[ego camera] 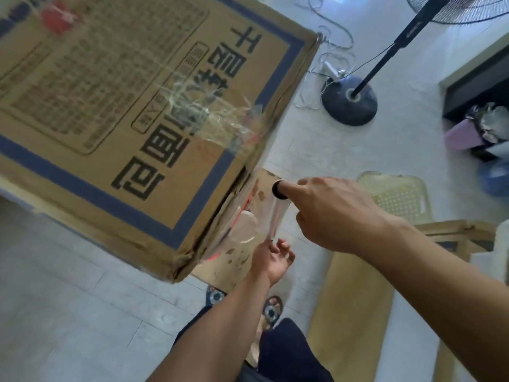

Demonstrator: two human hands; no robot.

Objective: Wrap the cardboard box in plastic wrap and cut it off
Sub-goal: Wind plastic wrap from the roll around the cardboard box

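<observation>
A large brown cardboard box (110,111) with a blue border and black printed characters fills the upper left. Crumpled clear wrap (209,117) clings to its top near the right edge. A roll of plastic wrap (276,208) stands upright beside the box's right side, with a clear sheet (242,224) stretched from it to the box. My right hand (330,213) has a finger stuck into the roll's black top core. Lower down, my left hand (272,257) holds the bottom end of the roll, fingers curled.
A standing fan's round black base (349,102) and pole are on the tiled floor behind the box, with loose cables (330,64). Flat cardboard pieces (349,304) and a pale plastic basket (396,194) lie at right. My sandalled feet (245,301) are below.
</observation>
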